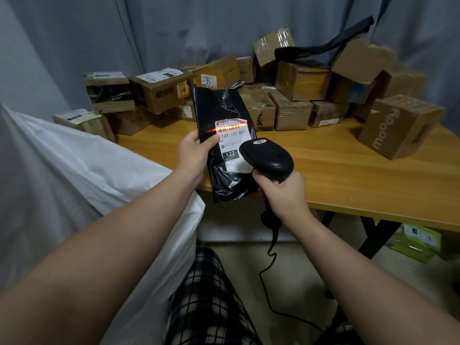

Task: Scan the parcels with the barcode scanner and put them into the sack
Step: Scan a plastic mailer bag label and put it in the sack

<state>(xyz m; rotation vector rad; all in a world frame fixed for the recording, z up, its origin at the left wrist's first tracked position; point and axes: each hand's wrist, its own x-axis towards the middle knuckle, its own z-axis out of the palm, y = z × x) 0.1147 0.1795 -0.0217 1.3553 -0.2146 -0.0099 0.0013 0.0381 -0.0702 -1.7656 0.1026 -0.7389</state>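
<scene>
While the left hand [193, 151] pinched the black parcel [225, 135] above the table's [348, 175] front edge and the right hand [282, 192] gripped the scanner [267, 155], the limp, glossy bag could sag, spoiling the read.

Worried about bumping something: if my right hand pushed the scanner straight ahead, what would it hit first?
Probably the white label on the black parcel in your left hand; the scanner in your right hand looks close, though depth is unclear.
</scene>
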